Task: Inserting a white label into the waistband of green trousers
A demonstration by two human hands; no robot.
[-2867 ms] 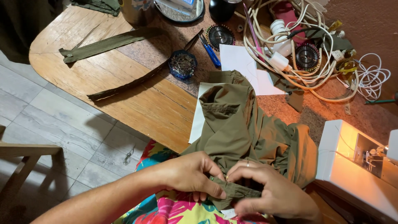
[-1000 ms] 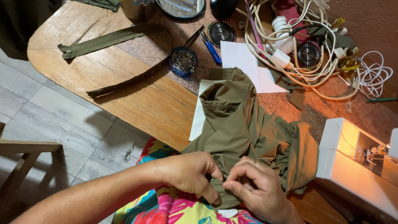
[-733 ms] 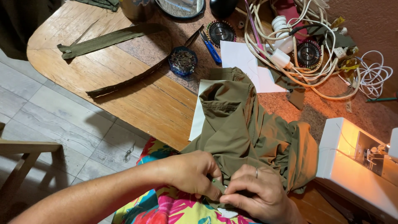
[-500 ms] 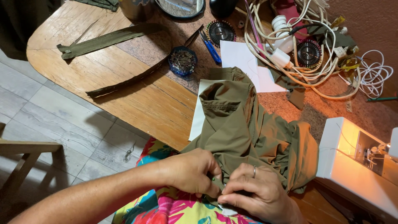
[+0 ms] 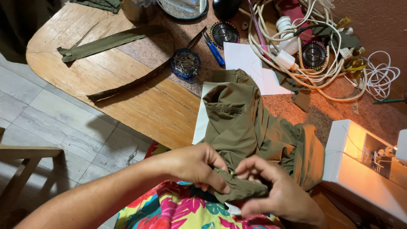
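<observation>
Olive garment [image 5: 250,127] pinched by both hands; pin dish [image 5: 185,64] holds pins.

Two fabric strips [image 5: 111,41] [image 5: 129,82], two bobbin cases [image 5: 225,34] [image 5: 314,54] (round, dark), one pin dish [image 5: 185,64], one sewing machine [image 5: 360,165].

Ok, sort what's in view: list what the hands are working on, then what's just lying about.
In hand:
left hand
right hand
olive garment
pin

Lying about:
pin dish
fabric strips
blue-handled scissors
tangled cables
sewing machine
</observation>
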